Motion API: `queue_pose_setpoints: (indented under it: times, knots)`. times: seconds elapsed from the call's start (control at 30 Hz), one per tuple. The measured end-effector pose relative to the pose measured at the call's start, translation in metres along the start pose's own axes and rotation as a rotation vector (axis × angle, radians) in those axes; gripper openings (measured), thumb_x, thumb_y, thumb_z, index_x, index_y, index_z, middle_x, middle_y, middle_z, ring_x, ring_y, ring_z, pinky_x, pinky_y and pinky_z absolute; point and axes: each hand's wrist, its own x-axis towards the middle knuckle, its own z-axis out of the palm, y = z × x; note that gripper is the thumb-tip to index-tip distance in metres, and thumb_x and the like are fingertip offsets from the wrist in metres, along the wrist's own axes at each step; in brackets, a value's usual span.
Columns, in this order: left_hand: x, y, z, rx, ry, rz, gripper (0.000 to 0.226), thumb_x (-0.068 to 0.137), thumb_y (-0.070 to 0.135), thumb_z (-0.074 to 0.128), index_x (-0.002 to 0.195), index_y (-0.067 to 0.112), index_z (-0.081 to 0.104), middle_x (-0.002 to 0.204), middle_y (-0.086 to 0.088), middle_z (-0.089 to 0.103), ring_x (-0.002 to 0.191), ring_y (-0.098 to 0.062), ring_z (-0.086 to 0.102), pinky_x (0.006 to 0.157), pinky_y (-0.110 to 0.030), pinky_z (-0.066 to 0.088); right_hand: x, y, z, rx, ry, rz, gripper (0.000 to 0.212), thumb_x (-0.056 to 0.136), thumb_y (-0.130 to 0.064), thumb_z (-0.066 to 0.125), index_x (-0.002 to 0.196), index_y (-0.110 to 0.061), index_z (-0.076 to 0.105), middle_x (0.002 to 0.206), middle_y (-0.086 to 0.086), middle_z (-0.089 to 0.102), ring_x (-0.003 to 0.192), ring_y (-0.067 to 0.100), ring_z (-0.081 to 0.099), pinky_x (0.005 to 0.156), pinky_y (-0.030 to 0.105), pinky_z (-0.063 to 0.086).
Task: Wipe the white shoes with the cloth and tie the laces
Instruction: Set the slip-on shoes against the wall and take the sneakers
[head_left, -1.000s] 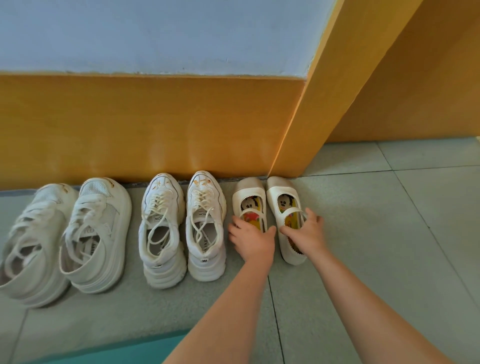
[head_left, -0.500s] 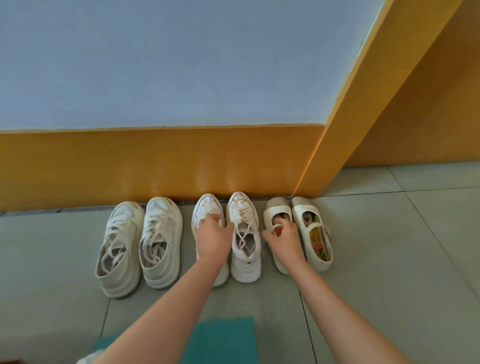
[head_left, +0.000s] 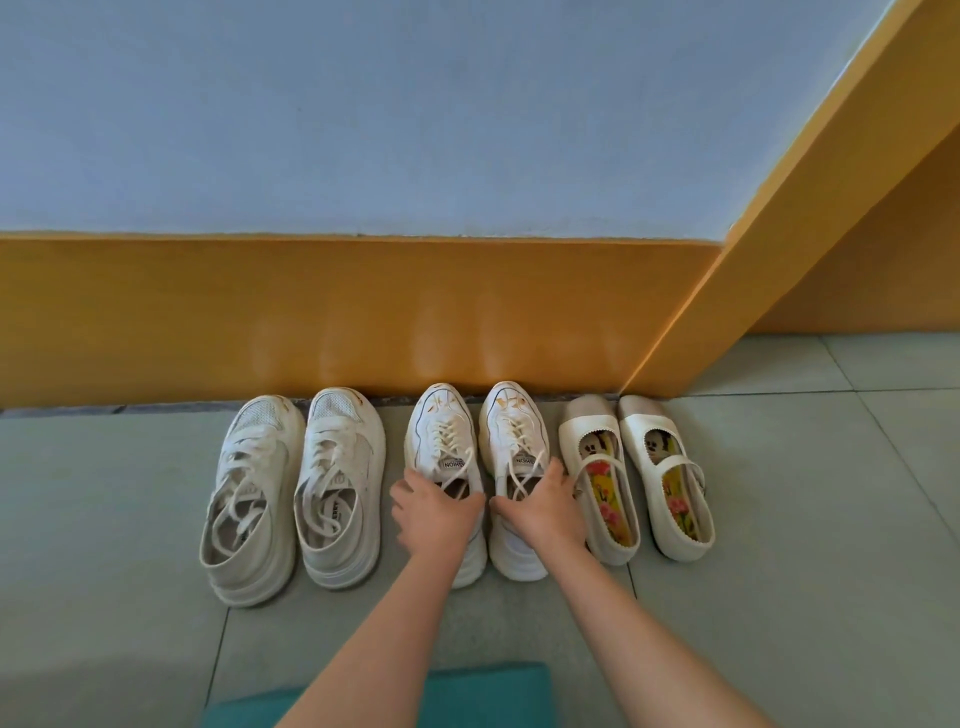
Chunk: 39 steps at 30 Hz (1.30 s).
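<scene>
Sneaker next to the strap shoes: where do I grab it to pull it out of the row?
Take the sneaker by its heel, coming from the near side, above. Its toe points at the wall, and its partner and a strap shoe flank it, so only the heel end is free. The right hand grips there.

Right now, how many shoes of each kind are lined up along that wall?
White lace-up sneakers: 4
Cream strap shoes with patterned insoles: 2
Total: 6 shoes
</scene>
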Motion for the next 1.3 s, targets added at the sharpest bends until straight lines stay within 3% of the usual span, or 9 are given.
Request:
queue_pose_setpoints:
  times: [0.37, 0.7, 0.83, 0.97, 1.3]
  knots:
    - [0.013, 0.001, 0.027, -0.034, 0.163, 0.008, 0.1, 0.065, 0.047, 0.077, 0.138, 0.007, 0.023, 0.135, -0.013, 0.033, 0.126, -0.031, 0.034, 0.093, -0.045, 0.042, 0.012, 0.004, 0.015, 0.0, 0.081, -0.002, 0.099, 0.07, -0.053, 0.072, 0.142, -0.016, 0.016, 0.138, 0.01, 0.038, 0.12, 0.03, 0.048, 0.087, 0.038, 0.044]
    - [0.015, -0.004, 0.023, -0.127, 0.231, 0.011, 0.076, 0.072, 0.033, 0.075, 0.132, 0.006, 0.037, 0.127, -0.015, 0.042, 0.12, -0.031, 0.038, 0.085, -0.043, 0.043, 0.009, 0.014, 0.012, 0.019, 0.195, -0.019, 0.074, 0.073, -0.045, 0.07, 0.133, -0.018, 0.036, 0.126, 0.002, 0.054, 0.11, 0.024, 0.056, 0.076, 0.031, 0.043]
    - [0.015, -0.003, 0.013, -0.181, 0.226, 0.019, 0.07, 0.073, 0.031, 0.073, 0.131, 0.006, 0.042, 0.125, -0.013, 0.045, 0.118, -0.029, 0.04, 0.085, -0.041, 0.042, 0.003, 0.013, 0.002, 0.038, 0.222, -0.015, 0.067, 0.075, -0.044, 0.068, 0.129, -0.017, 0.041, 0.122, 0.001, 0.057, 0.108, 0.022, 0.057, 0.081, 0.035, 0.048]
    - [-0.003, -0.002, -0.005, -0.253, 0.223, 0.022, 0.072, 0.072, 0.03, 0.074, 0.132, 0.007, 0.042, 0.126, -0.012, 0.046, 0.119, -0.029, 0.043, 0.09, -0.043, 0.044, -0.015, 0.005, -0.016, 0.021, 0.22, -0.043, 0.062, 0.076, -0.041, 0.068, 0.126, -0.014, 0.042, 0.12, 0.003, 0.056, 0.104, 0.023, 0.057, 0.071, 0.03, 0.038]
    - [-0.097, -0.02, -0.073, -0.352, 0.238, 0.112, 0.073, 0.071, 0.03, 0.074, 0.134, 0.011, 0.042, 0.133, -0.01, 0.044, 0.124, -0.029, 0.041, 0.095, -0.045, 0.043, -0.129, -0.007, -0.057, 0.046, 0.311, -0.114, 0.071, 0.075, -0.043, 0.07, 0.134, -0.017, 0.039, 0.126, -0.001, 0.057, 0.11, 0.022, 0.057, 0.075, 0.029, 0.04]
